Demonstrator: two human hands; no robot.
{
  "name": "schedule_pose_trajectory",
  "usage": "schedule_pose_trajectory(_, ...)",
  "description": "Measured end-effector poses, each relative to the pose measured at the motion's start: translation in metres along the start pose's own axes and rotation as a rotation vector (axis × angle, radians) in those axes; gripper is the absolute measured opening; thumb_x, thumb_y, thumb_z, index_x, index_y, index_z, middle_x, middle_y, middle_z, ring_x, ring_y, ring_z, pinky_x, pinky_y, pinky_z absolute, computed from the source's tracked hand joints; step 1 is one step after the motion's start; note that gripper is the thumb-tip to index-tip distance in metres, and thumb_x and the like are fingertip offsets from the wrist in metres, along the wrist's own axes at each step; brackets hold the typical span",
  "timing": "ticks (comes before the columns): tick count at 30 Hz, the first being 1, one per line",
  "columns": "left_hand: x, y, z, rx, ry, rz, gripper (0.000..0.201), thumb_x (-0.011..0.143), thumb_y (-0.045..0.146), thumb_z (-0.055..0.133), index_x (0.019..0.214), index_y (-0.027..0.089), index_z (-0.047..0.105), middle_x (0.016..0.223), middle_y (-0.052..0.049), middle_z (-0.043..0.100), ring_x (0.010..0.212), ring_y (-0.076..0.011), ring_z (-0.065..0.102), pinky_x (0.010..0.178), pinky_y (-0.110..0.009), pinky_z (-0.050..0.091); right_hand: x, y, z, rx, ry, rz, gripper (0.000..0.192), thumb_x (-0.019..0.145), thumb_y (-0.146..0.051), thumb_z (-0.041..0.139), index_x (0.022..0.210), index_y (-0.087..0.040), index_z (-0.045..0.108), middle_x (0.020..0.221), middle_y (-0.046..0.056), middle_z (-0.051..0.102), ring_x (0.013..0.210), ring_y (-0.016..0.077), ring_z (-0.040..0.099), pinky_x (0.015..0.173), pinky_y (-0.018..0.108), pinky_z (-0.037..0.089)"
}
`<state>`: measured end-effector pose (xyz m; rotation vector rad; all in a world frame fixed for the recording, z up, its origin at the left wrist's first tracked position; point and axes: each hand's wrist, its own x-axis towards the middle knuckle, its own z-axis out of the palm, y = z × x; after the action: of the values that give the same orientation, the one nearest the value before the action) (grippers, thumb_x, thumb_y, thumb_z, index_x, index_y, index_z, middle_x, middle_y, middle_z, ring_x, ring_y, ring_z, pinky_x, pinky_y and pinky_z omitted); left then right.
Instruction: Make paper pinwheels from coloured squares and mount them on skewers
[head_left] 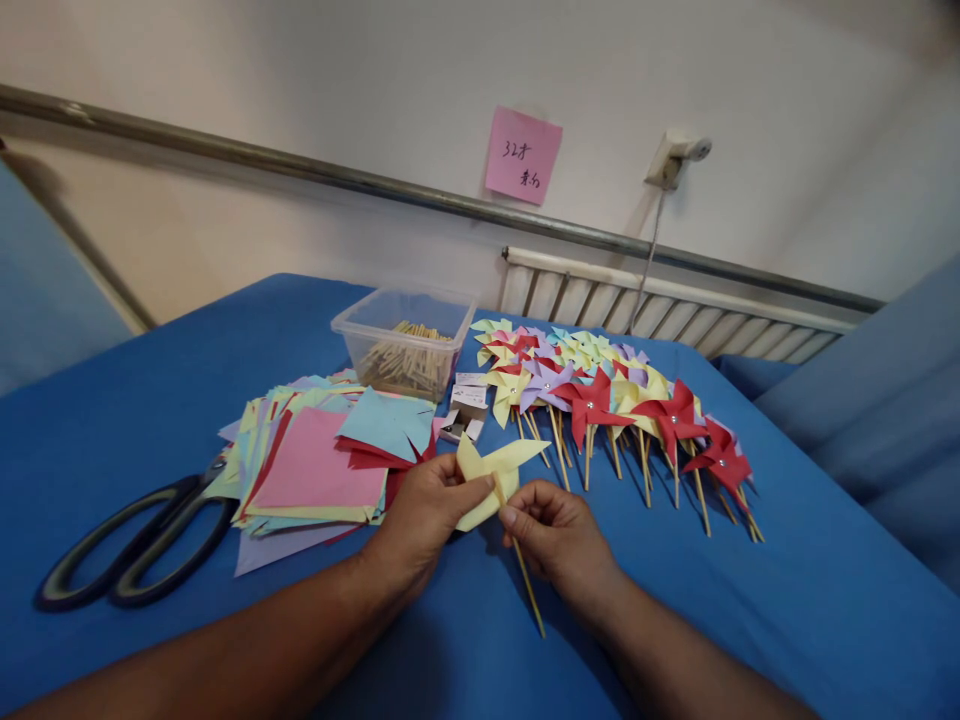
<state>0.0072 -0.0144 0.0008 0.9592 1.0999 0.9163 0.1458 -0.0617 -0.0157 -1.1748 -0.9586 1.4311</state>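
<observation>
A pale yellow paper pinwheel (517,456) is between my hands, over the near middle of the table. My left hand (427,505) pinches it, with the thumb lying at the centre of the folded paper. From that centre a thin wooden stick (531,590) slants down towards me. My right hand (555,528) is closed on the stick's upper end, thumb and forefinger pressed together just below the paper. The fingers hide the exact spot where stick and paper meet. Behind the hands stand small white boxes (466,405), one of them open.
Stacked coloured paper squares (322,460) lie left of my hands, beside large dark-handled scissors (161,530). A clear plastic box (397,315) holds many wooden sticks (412,355). Finished-looking pinwheels (592,400) lie in rows at the right on the blue cloth (817,560). A radiator (600,295) is behind.
</observation>
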Motion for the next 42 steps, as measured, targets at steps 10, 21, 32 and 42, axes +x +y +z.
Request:
schedule_pose_trajectory(10, -0.0011, 0.001, 0.0009, -0.009, 0.014, -0.002, 0.029, 0.063, 0.03, 0.076, 0.082, 0.012, 0.064, 0.073, -0.004, 0.068, 0.059, -0.0133, 0.059, 0.054, -0.025, 0.044, -0.0029, -0.0046, 0.0028, 0.012, -0.013, 0.015, 0.044, 0.063, -0.055, 0.075, 0.064, -0.016, 0.054, 0.045, -0.007, 0.052, 0.03, 0.0015, 0.029, 0.031, 0.017, 0.021)
schedule_pose_trajectory(21, 0.0013, 0.0006, -0.0012, 0.025, 0.001, -0.008, 0.028, 0.062, 0.028, 0.075, 0.081, 0.012, 0.063, 0.073, -0.006, 0.07, 0.06, -0.016, 0.06, 0.056, -0.027, 0.045, -0.0057, -0.0043, 0.0019, -0.03, -0.054, 0.029, 0.044, 0.068, -0.057, 0.07, 0.068, -0.017, 0.054, 0.042, -0.009, 0.049, 0.029, 0.0031, 0.032, 0.031, 0.016, 0.025)
schedule_pose_trajectory(32, -0.0016, 0.0017, 0.0016, 0.009, -0.012, -0.011, 0.029, 0.062, 0.028, 0.074, 0.083, 0.011, 0.064, 0.077, -0.009, 0.072, 0.064, -0.0173, 0.062, 0.06, -0.028, 0.046, -0.0042, -0.0019, 0.0021, -0.006, -0.019, 0.017, 0.04, 0.064, -0.051, 0.075, 0.068, -0.017, 0.053, 0.049, -0.007, 0.055, 0.029, 0.0028, 0.035, 0.03, 0.016, 0.023)
schedule_pose_trajectory(42, -0.0003, 0.0025, 0.0015, 0.008, 0.014, -0.023, 0.03, 0.058, 0.028, 0.077, 0.081, 0.012, 0.066, 0.075, -0.007, 0.072, 0.063, -0.0164, 0.062, 0.058, -0.026, 0.046, -0.0045, -0.0009, 0.0022, 0.011, -0.024, 0.028, 0.041, 0.063, -0.049, 0.077, 0.067, -0.017, 0.052, 0.046, -0.009, 0.051, 0.03, 0.0017, 0.034, 0.03, 0.014, 0.024)
